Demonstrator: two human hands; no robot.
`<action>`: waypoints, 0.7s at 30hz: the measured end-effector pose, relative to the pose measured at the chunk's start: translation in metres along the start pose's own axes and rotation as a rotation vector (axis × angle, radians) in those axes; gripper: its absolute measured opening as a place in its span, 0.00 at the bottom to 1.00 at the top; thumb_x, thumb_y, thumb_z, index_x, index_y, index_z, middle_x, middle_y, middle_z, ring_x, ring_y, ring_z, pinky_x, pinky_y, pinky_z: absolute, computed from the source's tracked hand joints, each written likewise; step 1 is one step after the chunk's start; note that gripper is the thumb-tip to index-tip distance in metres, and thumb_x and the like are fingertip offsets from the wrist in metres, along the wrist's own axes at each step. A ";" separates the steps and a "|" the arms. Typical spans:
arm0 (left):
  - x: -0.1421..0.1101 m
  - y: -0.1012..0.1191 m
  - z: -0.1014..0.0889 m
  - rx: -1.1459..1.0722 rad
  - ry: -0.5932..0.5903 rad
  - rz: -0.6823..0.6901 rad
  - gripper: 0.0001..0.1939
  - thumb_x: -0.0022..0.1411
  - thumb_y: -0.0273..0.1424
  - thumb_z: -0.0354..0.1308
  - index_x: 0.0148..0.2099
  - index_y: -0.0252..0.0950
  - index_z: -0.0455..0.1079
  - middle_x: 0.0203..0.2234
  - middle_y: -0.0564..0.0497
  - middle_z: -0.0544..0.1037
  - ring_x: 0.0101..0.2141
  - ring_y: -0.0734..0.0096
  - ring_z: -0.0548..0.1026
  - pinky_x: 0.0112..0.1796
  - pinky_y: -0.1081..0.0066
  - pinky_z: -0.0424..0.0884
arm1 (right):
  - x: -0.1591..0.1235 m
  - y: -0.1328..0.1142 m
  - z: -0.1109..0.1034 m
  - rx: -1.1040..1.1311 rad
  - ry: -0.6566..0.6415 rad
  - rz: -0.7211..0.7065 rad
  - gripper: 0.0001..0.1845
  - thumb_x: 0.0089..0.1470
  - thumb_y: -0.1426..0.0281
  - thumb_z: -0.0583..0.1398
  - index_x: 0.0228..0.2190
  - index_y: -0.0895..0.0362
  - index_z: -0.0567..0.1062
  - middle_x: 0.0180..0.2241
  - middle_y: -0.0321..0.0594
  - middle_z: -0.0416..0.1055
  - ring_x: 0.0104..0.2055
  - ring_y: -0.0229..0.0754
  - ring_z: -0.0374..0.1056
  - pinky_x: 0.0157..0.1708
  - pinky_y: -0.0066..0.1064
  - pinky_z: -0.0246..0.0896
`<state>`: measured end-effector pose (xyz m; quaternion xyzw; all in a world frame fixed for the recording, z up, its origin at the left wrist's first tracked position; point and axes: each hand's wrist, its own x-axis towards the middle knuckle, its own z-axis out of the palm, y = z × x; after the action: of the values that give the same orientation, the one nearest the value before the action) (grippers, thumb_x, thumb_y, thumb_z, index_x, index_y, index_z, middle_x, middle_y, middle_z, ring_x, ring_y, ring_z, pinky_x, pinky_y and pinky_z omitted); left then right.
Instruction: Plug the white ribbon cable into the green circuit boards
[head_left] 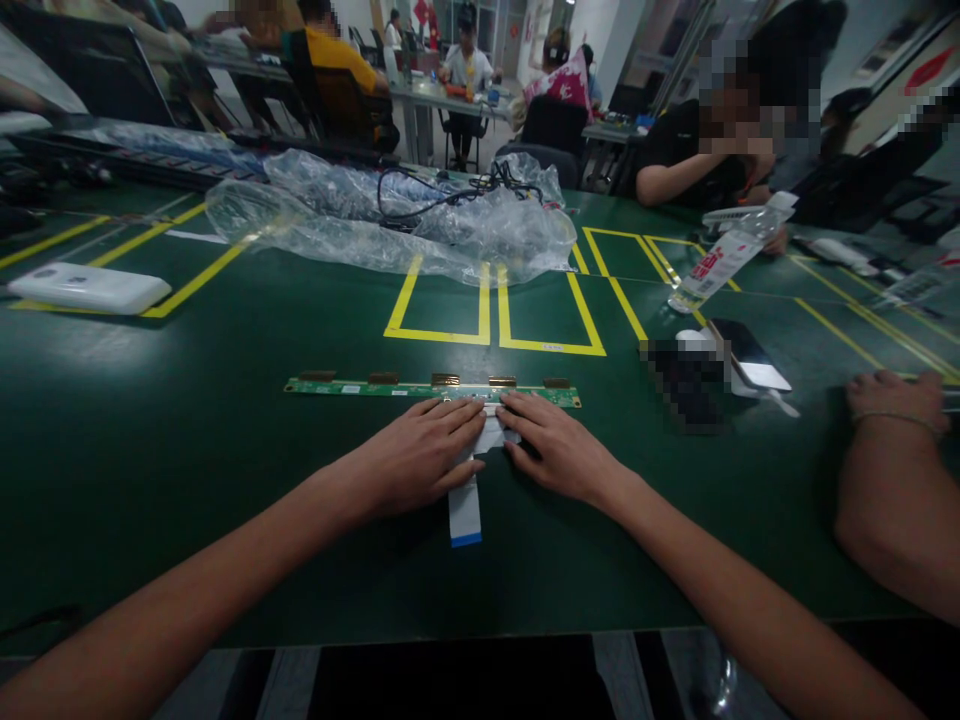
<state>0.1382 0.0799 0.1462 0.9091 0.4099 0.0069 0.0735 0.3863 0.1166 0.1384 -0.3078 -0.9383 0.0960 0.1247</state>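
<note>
A long, narrow green circuit board [345, 387] lies across the green table in front of me, with several brown tabs along its far edge. A white flat ribbon cable [465, 510] with a blue end runs from near the board's middle toward me. Over the cable's left side, my left hand [431, 445] lies palm down, fingers stretched out and tips at the board's near edge. My right hand [559, 440] rests opposite, flat with fingers slightly apart, its fingertips by the board and the cable's folded white part. The joint between cable and board is partly hidden under my fingers.
Beyond the board lie yellow tape outlines [551, 350] and crumpled clear plastic wrap [480, 235] with black wires. A white device [90, 288] sits left. At right are a tilted water bottle [731, 255], a phone [750, 355] and another person's arm [896, 480]. More people sit behind.
</note>
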 end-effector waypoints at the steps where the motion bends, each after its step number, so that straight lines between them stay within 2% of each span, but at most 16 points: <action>1: -0.001 0.000 -0.001 -0.001 -0.004 -0.003 0.35 0.74 0.50 0.39 0.73 0.34 0.51 0.70 0.42 0.53 0.68 0.56 0.54 0.65 0.54 0.52 | 0.000 -0.001 0.001 -0.005 0.007 -0.002 0.25 0.65 0.66 0.55 0.60 0.63 0.69 0.64 0.55 0.62 0.67 0.54 0.57 0.67 0.52 0.52; 5: -0.001 0.002 -0.001 0.018 -0.028 -0.018 0.36 0.74 0.50 0.41 0.73 0.34 0.50 0.70 0.41 0.52 0.68 0.54 0.54 0.65 0.53 0.52 | 0.000 -0.001 0.003 -0.019 0.026 -0.009 0.26 0.65 0.66 0.55 0.60 0.63 0.69 0.64 0.55 0.63 0.67 0.54 0.57 0.67 0.52 0.53; 9: 0.002 0.002 0.000 0.071 0.001 -0.009 0.35 0.74 0.48 0.43 0.72 0.29 0.54 0.69 0.37 0.55 0.67 0.51 0.56 0.63 0.52 0.55 | 0.001 0.005 0.003 0.006 0.034 -0.022 0.26 0.65 0.65 0.55 0.61 0.62 0.68 0.64 0.54 0.63 0.67 0.52 0.57 0.67 0.51 0.53; 13: 0.003 -0.002 0.001 0.093 0.044 0.020 0.32 0.74 0.47 0.43 0.71 0.31 0.56 0.68 0.38 0.58 0.65 0.52 0.60 0.61 0.54 0.59 | 0.000 0.014 -0.001 0.068 0.045 -0.036 0.22 0.66 0.67 0.54 0.59 0.60 0.71 0.62 0.51 0.65 0.66 0.50 0.59 0.65 0.49 0.57; 21: 0.004 -0.007 0.002 0.116 0.066 0.041 0.31 0.74 0.44 0.45 0.70 0.31 0.56 0.66 0.38 0.61 0.63 0.51 0.62 0.58 0.54 0.61 | -0.002 0.017 -0.004 0.088 0.046 -0.051 0.22 0.63 0.69 0.56 0.57 0.60 0.74 0.62 0.52 0.66 0.65 0.52 0.61 0.64 0.51 0.58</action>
<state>0.1355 0.0874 0.1433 0.9194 0.3929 0.0145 0.0069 0.3982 0.1291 0.1371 -0.2801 -0.9377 0.1270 0.1619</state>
